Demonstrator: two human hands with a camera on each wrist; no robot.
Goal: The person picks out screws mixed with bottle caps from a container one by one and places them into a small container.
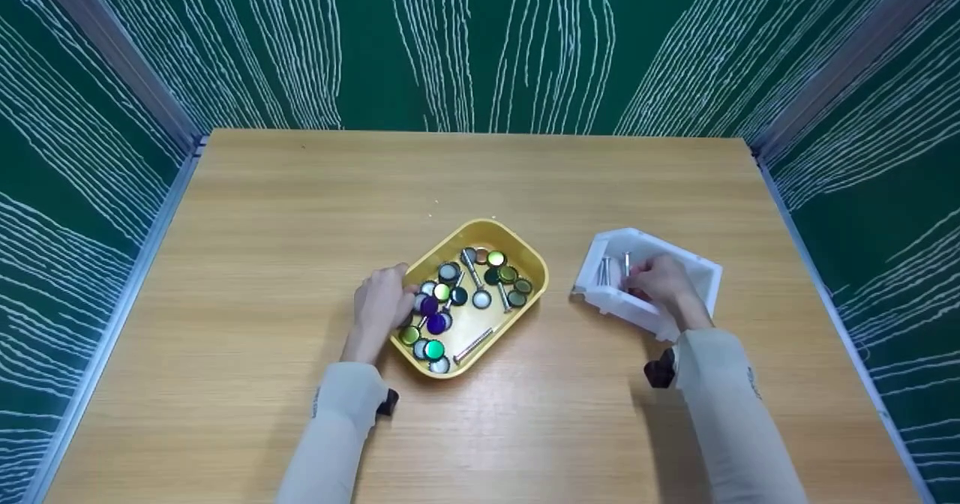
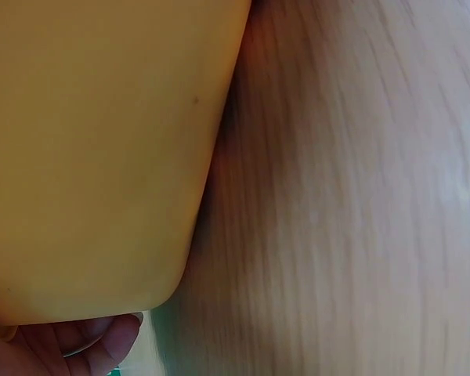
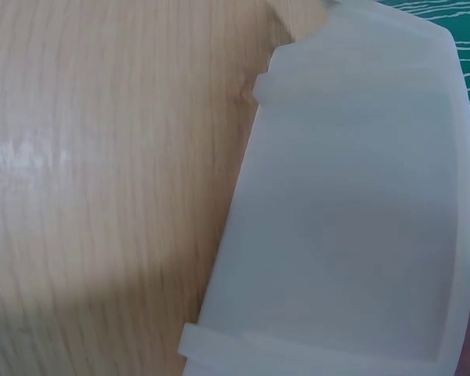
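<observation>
My left hand point(image 1: 381, 303) grips the left rim of a yellow tray point(image 1: 534, 260), thumb over the edge. In the left wrist view its curled fingers point(image 2: 113, 345) show beyond the tray's outer wall point(image 2: 102, 157). Inside the tray lie bottle caps in purple, green, white and dark colours, such as a green cap point(image 1: 434, 349), and several metal screws, including a long screw point(image 1: 472, 345). My right hand point(image 1: 664, 283) reaches into a white bin point(image 1: 705, 273), its fingertips pinching a screw point(image 1: 627, 262). More screws point(image 1: 604, 271) lie beside it in the bin.
Both containers stand on a wooden table point(image 1: 480, 174), the white bin to the right of the tray. Green panels with white streaks point(image 1: 480, 46) border the table at the back and sides. A few tiny crumbs point(image 1: 433, 208) lie behind the tray.
</observation>
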